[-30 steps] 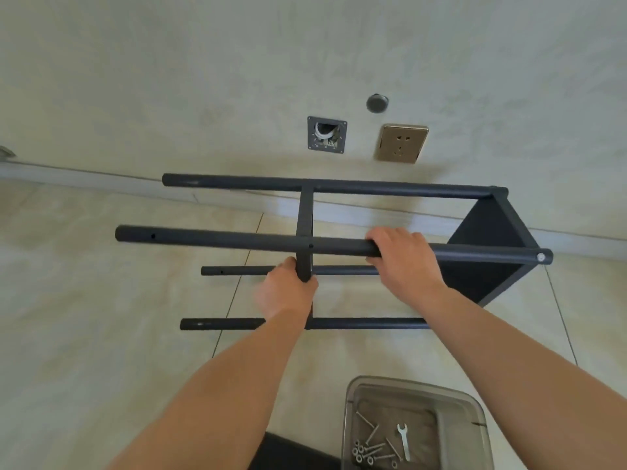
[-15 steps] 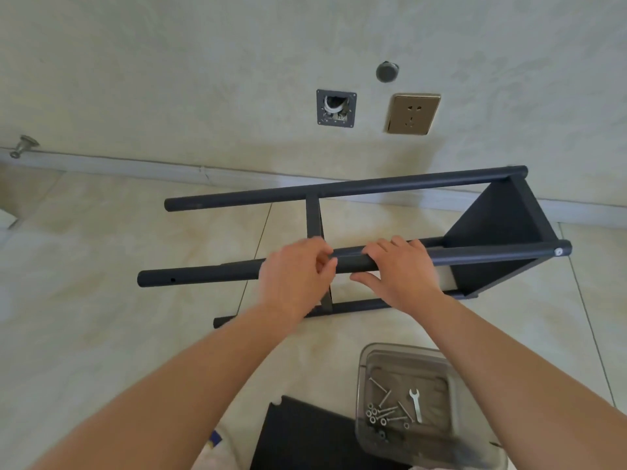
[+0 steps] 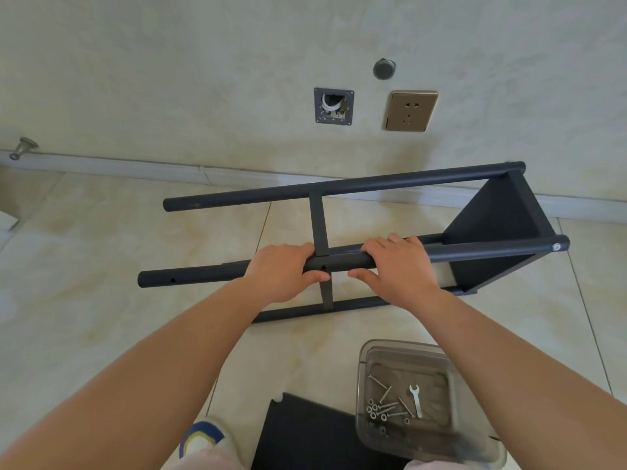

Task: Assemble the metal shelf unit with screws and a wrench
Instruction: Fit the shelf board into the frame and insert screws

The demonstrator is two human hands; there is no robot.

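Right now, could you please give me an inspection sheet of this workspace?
Surface: pale tiled floor.
Job's things: dark shelf frame lying on its side; near tube shows open screw holes; one end screw fitted. Wrench and loose screws in clear tub. Dark panel lies beside tub.
Clutter: nothing seen.
Grips: left hand and right hand both hold the near tube.
Cables: white cable coiled in open wall box.
Surroundings: wall socket, door stop.
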